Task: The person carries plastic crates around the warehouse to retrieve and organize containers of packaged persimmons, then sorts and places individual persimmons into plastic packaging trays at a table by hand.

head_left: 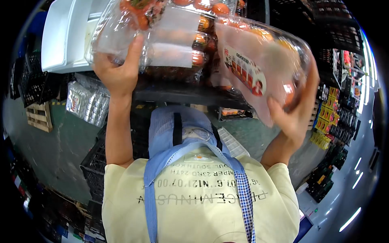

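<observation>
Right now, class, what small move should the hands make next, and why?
Probably the right hand should tuck in the pink sheet: its lower corner seems to hang past the clear pack, beside the thumb.

Single head view, forward-down, near left hand (118, 72) and right hand (292, 118).
</observation>
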`<state>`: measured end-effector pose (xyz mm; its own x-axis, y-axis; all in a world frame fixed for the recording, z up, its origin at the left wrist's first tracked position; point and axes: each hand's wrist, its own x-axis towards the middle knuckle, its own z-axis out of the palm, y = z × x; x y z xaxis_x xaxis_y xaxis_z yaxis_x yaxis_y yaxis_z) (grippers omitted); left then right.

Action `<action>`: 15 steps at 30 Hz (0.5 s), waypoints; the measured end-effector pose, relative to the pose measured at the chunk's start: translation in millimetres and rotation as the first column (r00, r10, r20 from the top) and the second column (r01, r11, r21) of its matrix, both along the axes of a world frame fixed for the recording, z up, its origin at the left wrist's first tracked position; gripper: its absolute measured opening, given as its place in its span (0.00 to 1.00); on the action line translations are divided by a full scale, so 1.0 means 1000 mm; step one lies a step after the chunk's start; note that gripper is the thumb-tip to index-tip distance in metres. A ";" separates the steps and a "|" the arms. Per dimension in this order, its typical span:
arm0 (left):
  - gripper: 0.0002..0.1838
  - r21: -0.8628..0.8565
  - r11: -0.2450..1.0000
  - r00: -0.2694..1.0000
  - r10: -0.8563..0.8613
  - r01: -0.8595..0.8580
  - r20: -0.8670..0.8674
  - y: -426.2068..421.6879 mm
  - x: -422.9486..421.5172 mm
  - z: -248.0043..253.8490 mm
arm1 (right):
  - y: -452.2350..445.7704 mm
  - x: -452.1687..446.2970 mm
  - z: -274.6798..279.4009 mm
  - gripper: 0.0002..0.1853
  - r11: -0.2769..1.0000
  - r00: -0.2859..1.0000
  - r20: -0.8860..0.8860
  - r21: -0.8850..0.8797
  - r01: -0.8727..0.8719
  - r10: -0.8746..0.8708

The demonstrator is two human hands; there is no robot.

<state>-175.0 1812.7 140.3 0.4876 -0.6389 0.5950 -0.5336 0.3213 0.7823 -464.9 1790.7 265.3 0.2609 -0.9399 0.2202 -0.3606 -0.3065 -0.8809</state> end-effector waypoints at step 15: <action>0.23 -0.001 0.998 0.998 -0.063 0.063 0.003 -0.003 -0.004 0.001 | 0.083 -0.044 -0.078 0.27 0.601 0.737 -0.676 -0.596 -0.533 -0.016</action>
